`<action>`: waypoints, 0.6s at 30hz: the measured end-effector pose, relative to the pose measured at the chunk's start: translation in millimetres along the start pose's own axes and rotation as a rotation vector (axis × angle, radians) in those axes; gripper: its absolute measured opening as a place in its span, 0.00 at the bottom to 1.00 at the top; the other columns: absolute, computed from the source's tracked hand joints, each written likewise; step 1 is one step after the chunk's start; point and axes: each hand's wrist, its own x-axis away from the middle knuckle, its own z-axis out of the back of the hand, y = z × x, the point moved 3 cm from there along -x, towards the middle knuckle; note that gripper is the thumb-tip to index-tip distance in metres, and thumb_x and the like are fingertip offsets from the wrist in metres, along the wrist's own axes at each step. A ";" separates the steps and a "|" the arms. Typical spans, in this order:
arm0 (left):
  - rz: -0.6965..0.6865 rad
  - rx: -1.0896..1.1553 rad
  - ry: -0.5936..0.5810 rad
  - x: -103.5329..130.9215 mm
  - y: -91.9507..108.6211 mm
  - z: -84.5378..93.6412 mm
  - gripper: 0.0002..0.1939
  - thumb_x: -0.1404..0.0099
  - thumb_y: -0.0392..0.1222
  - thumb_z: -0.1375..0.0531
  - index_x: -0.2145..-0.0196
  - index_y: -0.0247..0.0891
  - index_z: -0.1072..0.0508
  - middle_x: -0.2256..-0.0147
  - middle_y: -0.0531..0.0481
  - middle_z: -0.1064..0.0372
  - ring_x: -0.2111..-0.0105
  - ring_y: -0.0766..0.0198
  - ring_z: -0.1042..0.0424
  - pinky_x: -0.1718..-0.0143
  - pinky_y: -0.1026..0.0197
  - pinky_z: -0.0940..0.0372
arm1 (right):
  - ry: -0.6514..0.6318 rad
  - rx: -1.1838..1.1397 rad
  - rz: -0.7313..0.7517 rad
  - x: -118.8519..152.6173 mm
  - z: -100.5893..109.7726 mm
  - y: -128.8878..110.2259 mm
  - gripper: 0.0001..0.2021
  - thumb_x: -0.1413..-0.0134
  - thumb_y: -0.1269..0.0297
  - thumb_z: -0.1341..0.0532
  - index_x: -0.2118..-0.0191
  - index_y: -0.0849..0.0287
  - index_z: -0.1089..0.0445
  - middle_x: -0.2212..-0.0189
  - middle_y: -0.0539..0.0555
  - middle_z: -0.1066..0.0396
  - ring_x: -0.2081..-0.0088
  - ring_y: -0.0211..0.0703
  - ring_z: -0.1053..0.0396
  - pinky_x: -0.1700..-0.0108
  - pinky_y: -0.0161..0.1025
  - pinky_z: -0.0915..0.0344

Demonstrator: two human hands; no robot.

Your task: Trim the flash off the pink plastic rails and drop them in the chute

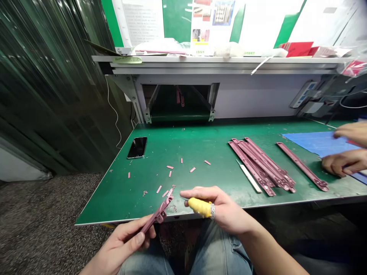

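Observation:
My left hand (129, 238) is closed round a long mauve plastic strip (155, 219), which tilts up toward the table's front edge. Just right of the strip's upper end is my right hand (213, 206), its thumb wrapped in a yellow finger cover (200, 207). The fingers of that hand are pinched together, with a thin greyish tip showing between them; the rest of it is hidden. Small pink offcuts (159, 189) and shavings lie on the green table (160, 143) beyond the strip.
Several mauve strips (258, 164) are piled at right beside a white-handled knife (250, 177); a single strip (302, 166) lies further right. Another person's hands (345, 162) are over a blue sheet (309, 141). A phone (137, 147) lies at left. A conveyor opening (180, 101) is behind.

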 end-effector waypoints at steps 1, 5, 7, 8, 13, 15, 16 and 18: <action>-0.003 -0.028 -0.007 1.8 3.2 3.3 0.21 0.35 0.50 0.44 0.46 0.45 0.28 0.63 0.43 0.27 0.66 0.59 0.32 0.64 0.58 0.35 | -0.014 -0.093 -0.016 -0.5 -7.6 -1.6 0.16 0.45 0.58 0.37 0.50 0.51 0.27 0.57 0.53 0.27 0.56 0.41 0.31 0.54 0.39 0.37; -0.019 -0.152 -0.031 2.4 13.8 6.1 0.19 0.35 0.49 0.44 0.47 0.48 0.28 0.61 0.43 0.26 0.62 0.56 0.29 0.60 0.57 0.33 | -0.076 -0.247 -0.049 -4.8 -26.5 -3.3 0.16 0.46 0.60 0.36 0.51 0.53 0.26 0.61 0.52 0.25 0.62 0.38 0.29 0.58 0.36 0.35; -0.039 -0.200 -0.036 2.4 14.1 6.3 0.18 0.35 0.49 0.44 0.48 0.49 0.27 0.59 0.44 0.25 0.60 0.54 0.28 0.57 0.55 0.33 | -0.094 -0.271 -0.045 -5.7 -28.4 -3.1 0.15 0.46 0.61 0.36 0.52 0.54 0.26 0.60 0.53 0.25 0.62 0.38 0.29 0.58 0.35 0.34; -0.053 -0.222 -0.029 2.8 12.7 7.0 0.18 0.35 0.48 0.44 0.48 0.50 0.27 0.57 0.44 0.26 0.59 0.54 0.27 0.55 0.54 0.33 | -0.099 -0.280 -0.048 -5.7 -28.4 -2.7 0.14 0.46 0.61 0.36 0.53 0.54 0.25 0.59 0.53 0.25 0.61 0.38 0.29 0.58 0.35 0.34; -0.204 -0.477 0.164 9.0 2.3 10.9 0.19 0.37 0.44 0.41 0.48 0.54 0.28 0.49 0.48 0.29 0.49 0.52 0.31 0.49 0.54 0.35 | -0.068 -0.212 0.015 -3.2 -29.6 -6.0 0.16 0.44 0.59 0.37 0.50 0.53 0.27 0.54 0.54 0.27 0.56 0.42 0.30 0.55 0.39 0.34; -0.373 -0.611 0.280 12.5 6.9 5.2 0.22 0.40 0.40 0.38 0.48 0.56 0.29 0.51 0.51 0.27 0.52 0.55 0.29 0.51 0.58 0.33 | -0.022 -0.087 0.100 -1.5 -32.3 -11.7 0.15 0.41 0.61 0.40 0.49 0.51 0.28 0.54 0.54 0.28 0.54 0.42 0.31 0.52 0.40 0.35; -0.463 -0.653 0.345 14.3 11.1 0.5 0.24 0.41 0.38 0.37 0.48 0.57 0.29 0.53 0.52 0.26 0.55 0.57 0.27 0.53 0.60 0.32 | 0.013 -0.013 0.145 -0.4 -33.8 -15.0 0.14 0.39 0.62 0.42 0.48 0.50 0.29 0.54 0.53 0.29 0.54 0.42 0.32 0.51 0.40 0.36; -0.606 -0.678 0.511 17.9 21.0 -8.8 0.27 0.43 0.34 0.37 0.48 0.58 0.29 0.56 0.54 0.26 0.60 0.61 0.27 0.57 0.63 0.32 | 0.087 0.106 0.207 1.7 -36.7 -20.1 0.15 0.37 0.64 0.45 0.47 0.48 0.30 0.56 0.53 0.29 0.55 0.40 0.32 0.50 0.40 0.36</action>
